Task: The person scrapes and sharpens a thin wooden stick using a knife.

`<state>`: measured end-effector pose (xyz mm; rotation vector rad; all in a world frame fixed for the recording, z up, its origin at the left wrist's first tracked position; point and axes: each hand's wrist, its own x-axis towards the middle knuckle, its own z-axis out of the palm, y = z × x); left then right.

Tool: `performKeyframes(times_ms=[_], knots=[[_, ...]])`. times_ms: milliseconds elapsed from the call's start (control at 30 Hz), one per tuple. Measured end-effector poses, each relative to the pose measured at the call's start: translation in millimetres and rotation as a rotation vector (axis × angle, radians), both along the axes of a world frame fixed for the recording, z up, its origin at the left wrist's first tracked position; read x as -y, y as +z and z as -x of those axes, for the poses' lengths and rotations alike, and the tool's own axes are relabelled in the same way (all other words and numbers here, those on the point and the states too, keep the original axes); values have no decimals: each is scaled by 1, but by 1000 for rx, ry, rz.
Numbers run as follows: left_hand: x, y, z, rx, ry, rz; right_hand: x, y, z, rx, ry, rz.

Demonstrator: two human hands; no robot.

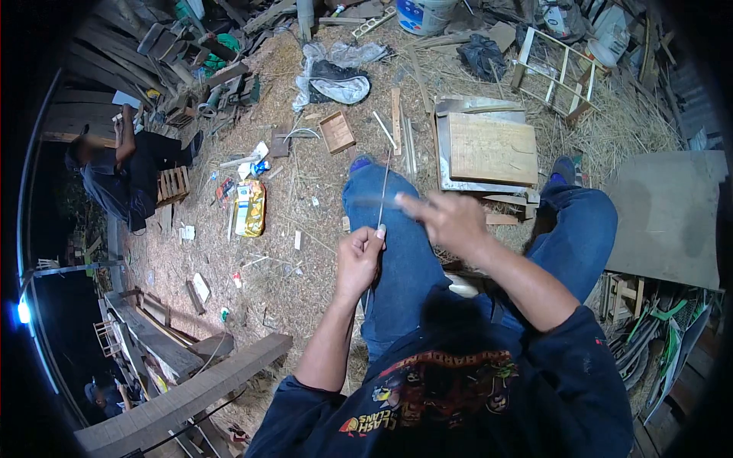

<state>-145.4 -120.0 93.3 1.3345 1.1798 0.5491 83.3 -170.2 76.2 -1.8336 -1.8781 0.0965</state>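
My left hand (359,258) pinches a long thin strip (385,179), which stands out past the thumb over my left thigh and continues below the hand. My right hand (452,218) is closed with its index finger stretched forward. From it a blurred, thin blade-like tool (368,201) reaches left across the strip; motion smears it, so its exact kind cannot be made out. Both hands are above my jeans (401,259), the right one between my knees.
Ahead lie a stacked wooden board (492,149), a small wooden box (337,131) and a wooden frame (556,75). A yellow packet (250,208) rests on the shavings-covered ground. Another person (122,172) sits at the left. A curved beam (191,393) crosses the lower left.
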Motion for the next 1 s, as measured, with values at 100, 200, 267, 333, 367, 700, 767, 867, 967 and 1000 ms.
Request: performKeyframes(times_ms=[100, 200, 267, 333, 367, 700, 767, 867, 967, 1000], knots=[[-1, -10, 2, 26, 14, -20, 5, 0, 5, 122, 102, -103], [2, -2, 0, -19, 19, -39, 3, 7, -4, 35, 45, 4], [3, 2, 0, -9, 33, -17, 11, 11, 7, 15, 92, -74], [3, 3, -3, 5, 46, 12, 13, 10, 6, 1, 138, -145], [3, 6, -4, -13, 49, 14, 12, 9, 3, 3, 107, -112], [4, -10, -4, -43, 55, -153, 15, 12, 7, 14, 109, -84], [0, -11, -1, -47, 32, -102, 12, 0, 4, 44, 100, -104], [2, -8, 0, -23, 20, -47, 6, -4, 2, -37, 69, -73], [-1, -1, -4, -4, 20, 7, 6, -6, 2, -18, 100, -83], [1, -1, -3, -13, 34, 60, 5, -9, 0, -7, 87, -61]])
